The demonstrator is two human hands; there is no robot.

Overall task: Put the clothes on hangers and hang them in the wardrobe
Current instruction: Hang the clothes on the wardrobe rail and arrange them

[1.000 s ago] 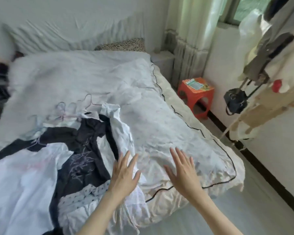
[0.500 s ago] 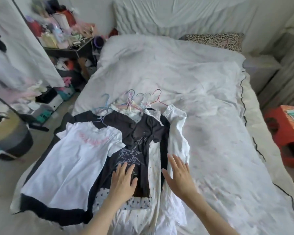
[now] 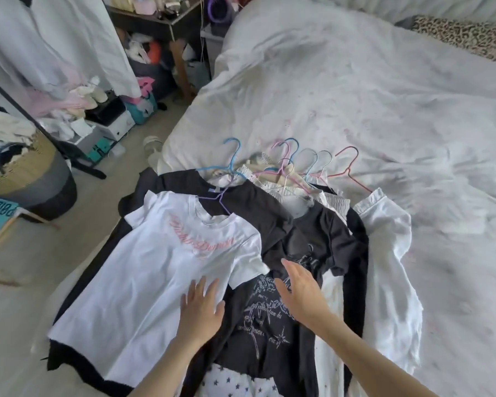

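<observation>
On the near left of the bed (image 3: 355,81), both hands are shifting leftward with fingers spread and holding nothing, left hand (image 3: 202,309) now on the white tee (image 3: 155,267), right hand (image 3: 301,287) over the black tee (image 3: 269,325), hangers (image 3: 287,167) waiting beyond, hanging not yet begun.

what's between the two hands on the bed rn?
Head view: between the left hand and right hand lie the white T-shirt's sleeve edge and the black printed T-shirt. No hanger in that gap.
</observation>
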